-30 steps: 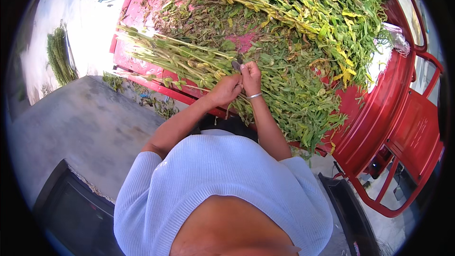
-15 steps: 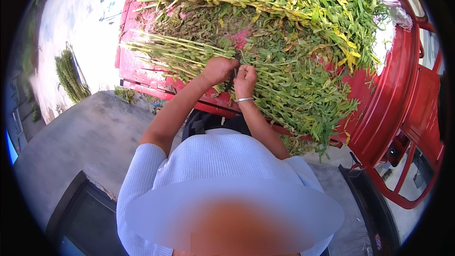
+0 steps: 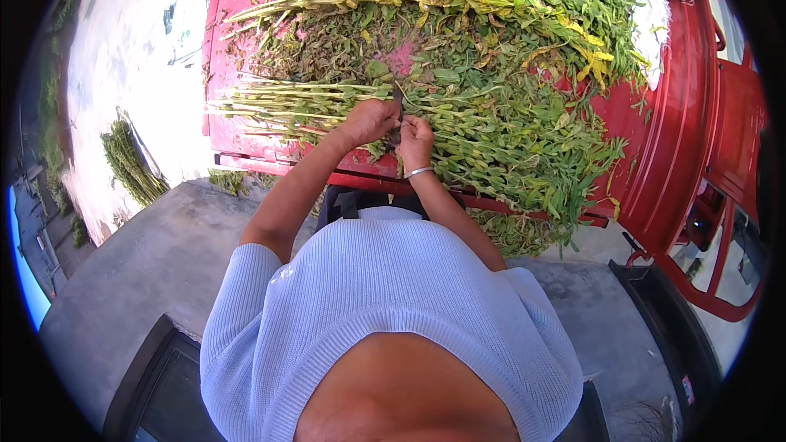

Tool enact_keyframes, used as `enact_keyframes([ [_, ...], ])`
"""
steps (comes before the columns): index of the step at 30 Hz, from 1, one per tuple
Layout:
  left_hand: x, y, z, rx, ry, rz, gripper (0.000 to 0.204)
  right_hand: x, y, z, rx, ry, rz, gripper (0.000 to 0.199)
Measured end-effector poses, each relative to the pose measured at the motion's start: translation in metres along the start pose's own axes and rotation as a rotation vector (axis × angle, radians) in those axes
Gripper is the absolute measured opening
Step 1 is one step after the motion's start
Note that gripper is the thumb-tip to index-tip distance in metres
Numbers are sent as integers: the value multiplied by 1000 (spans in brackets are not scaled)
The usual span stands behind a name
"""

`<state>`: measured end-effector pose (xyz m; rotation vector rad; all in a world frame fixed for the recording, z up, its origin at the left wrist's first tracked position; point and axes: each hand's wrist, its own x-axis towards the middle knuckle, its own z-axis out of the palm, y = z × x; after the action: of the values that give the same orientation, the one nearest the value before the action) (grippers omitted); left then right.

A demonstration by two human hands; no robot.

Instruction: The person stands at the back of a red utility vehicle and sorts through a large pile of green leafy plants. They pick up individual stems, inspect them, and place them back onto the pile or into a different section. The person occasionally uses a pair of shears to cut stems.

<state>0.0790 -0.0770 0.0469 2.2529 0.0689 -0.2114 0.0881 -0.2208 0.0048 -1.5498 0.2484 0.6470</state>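
Glossy red painted metal cart bed [image 3: 655, 164], matt leafy green stalks [image 3: 508, 131], rough grey concrete floor [image 3: 147, 278].

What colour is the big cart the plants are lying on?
Red: the cart bed under the leafy stalks, seen in the head view.

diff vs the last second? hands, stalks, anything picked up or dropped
Little changed. Both hands stay together at the near edge of the red cart bed: the left hand keeps its grip on the bundle of green stalks, the right hand stays right beside it, with a dark thin object between them. Nothing was visibly picked up or dropped. The camera view swung somewhat; the leafy heap is unchanged.
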Motion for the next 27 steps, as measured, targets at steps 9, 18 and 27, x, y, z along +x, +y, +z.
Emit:
enact_keyframes([
  [9, 19, 13, 1, -117, -11, -56, 13, -15, 2, 0, -292, -62, -403, 7],
  [18, -4, 11, 17, -282, 31, -293, 10, -23, 18, -8, 287, -138, 157, 26],
  [27, -15, 10, 57, -681, 335, -827, 18, -29, -14, -15, 494, -287, 392, 25],
])
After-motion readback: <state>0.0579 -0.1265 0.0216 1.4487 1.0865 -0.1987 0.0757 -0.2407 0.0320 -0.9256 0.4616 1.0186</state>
